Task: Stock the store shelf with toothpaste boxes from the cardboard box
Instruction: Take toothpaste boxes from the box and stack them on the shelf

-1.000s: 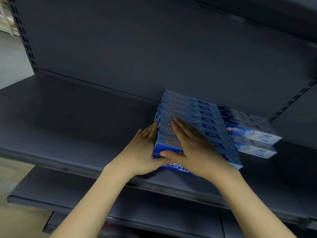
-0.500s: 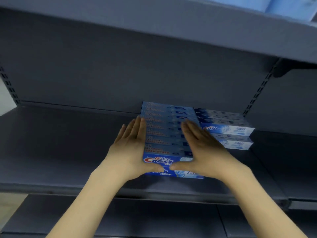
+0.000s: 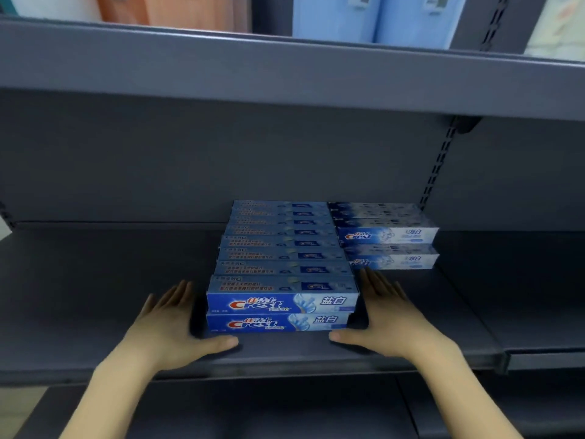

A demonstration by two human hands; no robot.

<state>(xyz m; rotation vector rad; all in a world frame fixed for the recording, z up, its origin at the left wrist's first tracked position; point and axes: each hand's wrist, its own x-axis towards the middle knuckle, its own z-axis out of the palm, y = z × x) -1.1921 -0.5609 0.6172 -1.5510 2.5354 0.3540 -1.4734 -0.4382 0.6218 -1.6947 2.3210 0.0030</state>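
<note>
A block of blue toothpaste boxes [image 3: 281, 304] lies on the dark grey shelf [image 3: 110, 280], two layers high and several rows deep. My left hand [image 3: 172, 324] rests flat just left of the front boxes, fingers apart, with a small gap. To the right of them my right hand [image 3: 387, 318] lies open in the same way, its thumb pointing at the stack. A second, paler stack of toothpaste boxes [image 3: 387, 236] sits further back on the right. No cardboard box is in view.
The upper shelf [image 3: 285, 77] overhangs close above and carries orange and blue packs [image 3: 364, 17]. A slotted upright [image 3: 438, 166] runs down the back panel at right. A lower shelf [image 3: 253, 407] shows beneath my forearms.
Both hands have come off the top of the blue stack and spread apart to its left and right sides. The view has tilted up, showing the upper shelf.
</note>
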